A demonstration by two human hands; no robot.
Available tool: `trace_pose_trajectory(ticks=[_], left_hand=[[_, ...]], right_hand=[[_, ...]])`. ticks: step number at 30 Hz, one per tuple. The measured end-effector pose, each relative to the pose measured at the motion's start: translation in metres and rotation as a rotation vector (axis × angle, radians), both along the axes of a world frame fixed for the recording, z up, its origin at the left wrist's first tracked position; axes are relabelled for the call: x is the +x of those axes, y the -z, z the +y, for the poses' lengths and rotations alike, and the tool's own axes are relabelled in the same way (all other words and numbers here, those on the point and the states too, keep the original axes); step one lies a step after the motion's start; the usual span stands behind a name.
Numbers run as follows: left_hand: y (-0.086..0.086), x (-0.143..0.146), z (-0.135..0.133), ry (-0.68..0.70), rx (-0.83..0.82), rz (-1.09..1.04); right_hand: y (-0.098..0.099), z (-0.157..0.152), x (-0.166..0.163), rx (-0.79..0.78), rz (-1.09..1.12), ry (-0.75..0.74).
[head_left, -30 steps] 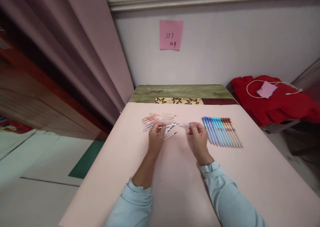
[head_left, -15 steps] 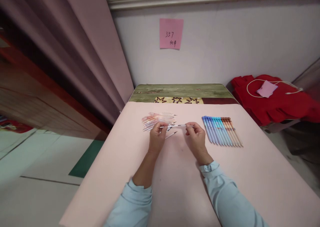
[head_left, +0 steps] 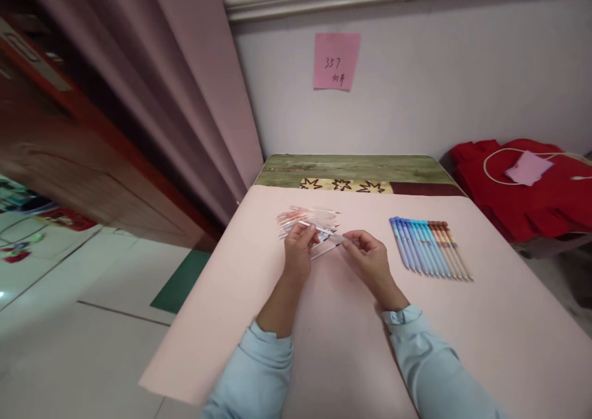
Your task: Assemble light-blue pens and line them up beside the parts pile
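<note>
My left hand (head_left: 300,246) and my right hand (head_left: 367,256) meet over the pink tabletop (head_left: 351,320), both pinched on one thin clear pen (head_left: 330,235) held between them. Just beyond my left hand lies a loose heap of clear and pinkish pen parts (head_left: 303,219). A thin white refill (head_left: 324,251) lies on the table under the held pen. To the right of my right hand, a neat row of blue and brown pens (head_left: 430,246) lies side by side.
A green patterned surface (head_left: 351,167) adjoins the table's far edge against the wall. A red cloth with a white cable and pink paper (head_left: 522,178) sits at the right. A curtain (head_left: 194,80) hangs at the left, and a pink note (head_left: 336,60) is on the wall.
My hands have come closer together and now hold the same pen between them. The view has shifted so everything sits further right.
</note>
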State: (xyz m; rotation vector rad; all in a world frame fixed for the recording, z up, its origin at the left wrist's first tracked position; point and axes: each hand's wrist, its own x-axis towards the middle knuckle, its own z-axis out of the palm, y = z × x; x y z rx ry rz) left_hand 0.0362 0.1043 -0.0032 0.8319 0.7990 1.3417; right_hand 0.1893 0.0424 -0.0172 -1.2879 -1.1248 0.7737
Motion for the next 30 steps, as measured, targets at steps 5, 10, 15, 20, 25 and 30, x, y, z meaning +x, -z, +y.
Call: trace_pose_trajectory(ticks=[5,10,15,20,25,30], left_hand=[[0.001,0.006,-0.01,0.034,0.046,0.196],[0.0,0.009,-0.011,0.07,0.099,0.261],[0.0,-0.039,0.017,-0.363,0.153,0.443],[0.009,-0.089,0.038,-0.583,0.099,0.935],[0.019,-0.084,0.039,-0.457,0.163,1.124],[0.015,-0.08,0.037,-0.393,0.168,1.228]], right_hand=[[0.006,-0.004,-0.002,0.018,-0.314,-0.045],[0.003,-0.006,-0.004,0.036,-0.367,0.063],[0.005,-0.002,-0.001,0.083,-0.217,0.241],[0.012,0.003,0.003,0.044,0.02,0.329],[0.01,0.002,0.003,0.026,0.049,0.327],[0.007,0.002,0.002,-0.001,0.09,0.331]])
